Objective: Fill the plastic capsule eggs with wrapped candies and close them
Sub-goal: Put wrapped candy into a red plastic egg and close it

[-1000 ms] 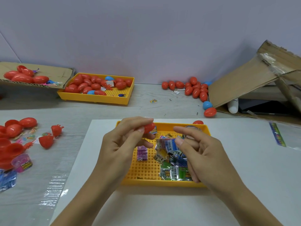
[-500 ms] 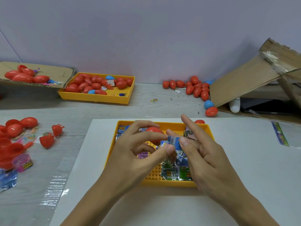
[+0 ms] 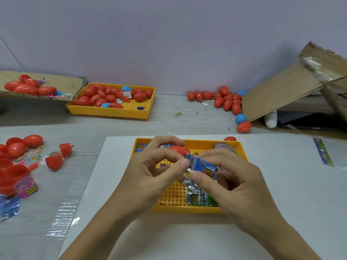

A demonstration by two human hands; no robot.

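pale wall at the back, grey counter [image 3: 169, 117] below it, and a white sheet [image 3: 281, 184] under the near yellow tray [image 3: 189, 210] where i'm working. my left hand [image 3: 148, 177] has its fingers curled round a red capsule egg [image 3: 179, 150], held just above the tray. my right hand [image 3: 234, 182] pinches a blue wrapped candy [image 3: 201, 165] between thumb and forefinger, and its end touches my left thumb right beside the egg. i cannot tell whether the egg is open or already snapped shut; my fingers hide the seam.

risks as i judge them: the wrapper looks long against the egg, so a corner could stick out and get caught in the seam, leaving the halves unlatched. the foil is slick, so a light pinch may let it slide back among the other candies [image 3: 200, 198] in the tray. squeezing the egg too hard could pop it out of my fingers; it is round and would roll toward the loose eggs [image 3: 225, 102] by the cardboard box [image 3: 285, 92]. the far tray [image 3: 112, 113] of eggs sits well apart.
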